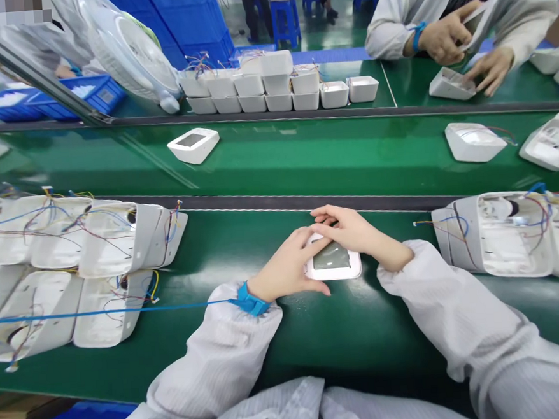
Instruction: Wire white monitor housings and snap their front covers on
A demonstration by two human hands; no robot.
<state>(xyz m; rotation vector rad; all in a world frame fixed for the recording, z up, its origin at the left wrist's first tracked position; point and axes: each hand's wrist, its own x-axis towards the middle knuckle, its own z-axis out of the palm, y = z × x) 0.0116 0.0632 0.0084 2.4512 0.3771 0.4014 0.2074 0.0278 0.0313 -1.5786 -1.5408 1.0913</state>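
A white device with a grey screen lies face up on the green work surface in front of me. My left hand is around its left side, thumb and fingers apart, gripping it by the edge. Over the device's upper edge rests my right hand, its fingers reaching across to the left hand's fingertips. What the right fingers hold, if anything, is hidden. A blue strap with a cord circles my left wrist.
Open white housings with wires stand at the left and right. Beyond a dark rail, a belt carries a screened device and more housings. Across it are stacked white housings, a fan and a person's hands.
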